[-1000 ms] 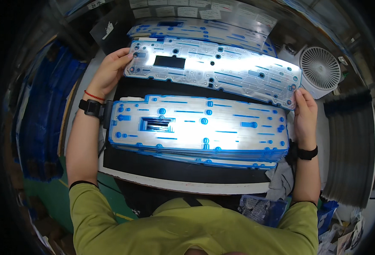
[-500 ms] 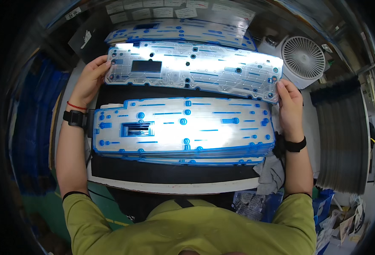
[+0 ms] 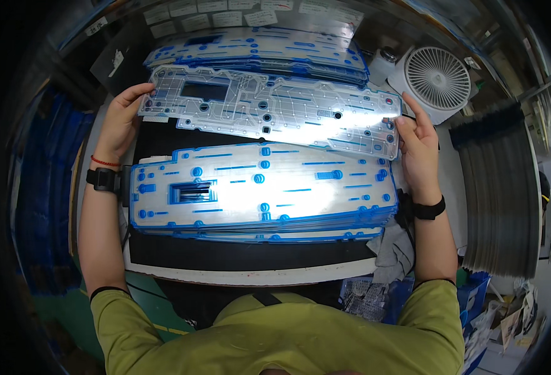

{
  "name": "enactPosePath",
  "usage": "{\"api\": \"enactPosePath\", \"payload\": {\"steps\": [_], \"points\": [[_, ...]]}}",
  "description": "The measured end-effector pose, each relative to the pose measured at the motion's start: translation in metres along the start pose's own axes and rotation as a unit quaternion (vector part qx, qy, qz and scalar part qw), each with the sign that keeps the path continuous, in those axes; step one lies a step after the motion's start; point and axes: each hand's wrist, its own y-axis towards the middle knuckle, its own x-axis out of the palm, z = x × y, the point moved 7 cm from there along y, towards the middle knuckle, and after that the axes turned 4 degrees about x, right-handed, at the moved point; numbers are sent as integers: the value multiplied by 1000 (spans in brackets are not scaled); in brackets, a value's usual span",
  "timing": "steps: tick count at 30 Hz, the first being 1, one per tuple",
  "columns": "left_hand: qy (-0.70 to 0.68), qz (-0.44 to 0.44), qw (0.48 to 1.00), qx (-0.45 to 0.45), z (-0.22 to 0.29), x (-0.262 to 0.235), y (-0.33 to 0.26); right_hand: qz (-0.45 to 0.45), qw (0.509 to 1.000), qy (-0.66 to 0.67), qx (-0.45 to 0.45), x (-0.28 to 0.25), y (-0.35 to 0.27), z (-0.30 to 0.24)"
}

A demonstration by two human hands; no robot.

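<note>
A long, clear keyboard membrane sheet (image 3: 300, 115) with silver traces, punched holes and a rectangular cut-out is held up, its right end lower than its left. My left hand (image 3: 122, 115) is closed on its left end, thumb and index finger at the edge. At the right end, my right hand (image 3: 419, 147) grips the edge with its thumb, the index finger partly raised behind. Below the raised sheet lies a stack of similar sheets (image 3: 235, 178) with blue edges, their cut-outs roughly lined up. Glare hides part of both surfaces.
Behind the raised sheet lies another stack of blue-edged sheets (image 3: 282, 47). A white fan (image 3: 438, 78) stands at the back right. A tall stack of dark-edged sheets (image 3: 497, 200) is farther right. A grey cloth (image 3: 393, 256) hangs at the table's front edge (image 3: 257, 275).
The membrane sheet has turned over, its notched corner passing from the far edge to the near one. Its right end has dropped nearer me, and my right index finger has lifted.
</note>
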Motion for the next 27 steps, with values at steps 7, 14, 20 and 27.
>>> {"api": "enactPosePath", "payload": {"steps": [7, 14, 20, 27], "points": [[-1, 17, 1000, -23, 5, 6, -2, 0, 1000, -8, 10, 0, 2, 4], [-17, 21, 999, -17, 6, 5, -2, -24, 999, 11, 26, 1, 4, 10], [-85, 9, 996, 1, 16, 16, 0, -29, 998, 40, 31, 9, 0, 3], [-67, -26, 996, -44, 7, 17, -3, -43, 997, 49, 30, 9, 1, 4]]}}
